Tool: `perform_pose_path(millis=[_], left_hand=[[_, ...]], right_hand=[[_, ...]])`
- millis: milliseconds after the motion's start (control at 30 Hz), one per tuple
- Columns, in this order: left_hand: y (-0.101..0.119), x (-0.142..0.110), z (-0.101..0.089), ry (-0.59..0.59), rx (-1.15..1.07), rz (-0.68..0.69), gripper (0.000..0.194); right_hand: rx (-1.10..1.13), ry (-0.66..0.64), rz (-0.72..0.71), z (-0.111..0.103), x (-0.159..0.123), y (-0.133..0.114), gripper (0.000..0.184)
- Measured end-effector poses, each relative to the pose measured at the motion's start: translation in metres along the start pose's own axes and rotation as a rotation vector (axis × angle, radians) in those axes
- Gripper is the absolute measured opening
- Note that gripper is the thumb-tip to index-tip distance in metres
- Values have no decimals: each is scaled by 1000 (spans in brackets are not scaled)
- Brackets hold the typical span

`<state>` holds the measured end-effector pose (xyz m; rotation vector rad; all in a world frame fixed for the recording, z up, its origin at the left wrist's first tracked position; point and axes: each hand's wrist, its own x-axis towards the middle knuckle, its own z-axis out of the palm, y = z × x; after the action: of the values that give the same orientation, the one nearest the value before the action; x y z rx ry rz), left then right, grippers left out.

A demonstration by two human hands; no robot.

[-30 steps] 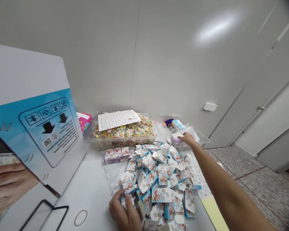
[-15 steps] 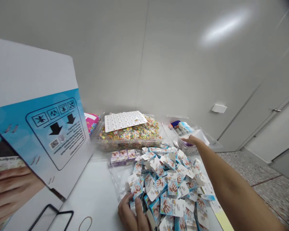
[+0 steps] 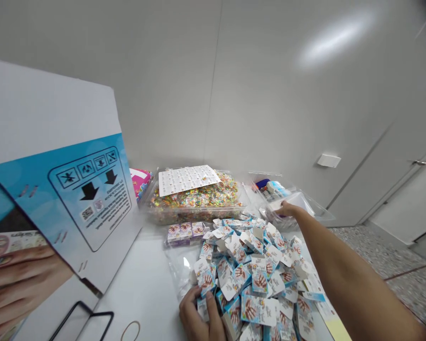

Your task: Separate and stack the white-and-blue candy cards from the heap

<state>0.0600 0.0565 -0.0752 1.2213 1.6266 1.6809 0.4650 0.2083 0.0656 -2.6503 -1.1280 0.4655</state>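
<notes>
My left hand (image 3: 201, 316) is at the near left edge of a pile of small blue-and-white cartons (image 3: 257, 279) printed with hands. Its thumb and fingers are closed around one small carton (image 3: 203, 307). My right hand (image 3: 287, 209) reaches over the pile into a clear plastic tray (image 3: 317, 217) at the back right. Its fingers are bent down by a stack of white sheets (image 3: 300, 202); their tips are hidden, and I cannot make out what they pinch.
A large printed box (image 3: 102, 199) stands on the left. At the back, a clear bin (image 3: 191, 215) of small colourful packets carries a printed sheet (image 3: 188, 179). Purple cartons (image 3: 185, 232), a rubber band (image 3: 130, 330) and a black wire stand (image 3: 102, 313) lie on the white table.
The view has shifted slightly, moving things a little rightward in the picture. My right hand's fingers, stretched out leftward before, are now bent down more. My left hand keeps its place on the carton.
</notes>
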Motion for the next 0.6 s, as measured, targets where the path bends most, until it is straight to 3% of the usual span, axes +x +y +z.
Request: perform_pose_path(millis=[300, 600], left_hand=[[2, 1, -1, -27, -1, -18, 34], [-4, 8, -7, -100, 21, -36, 38]], right_hand=[[309, 186, -2, 1, -18, 2, 38], [959, 313, -110, -18, -70, 25, 31]])
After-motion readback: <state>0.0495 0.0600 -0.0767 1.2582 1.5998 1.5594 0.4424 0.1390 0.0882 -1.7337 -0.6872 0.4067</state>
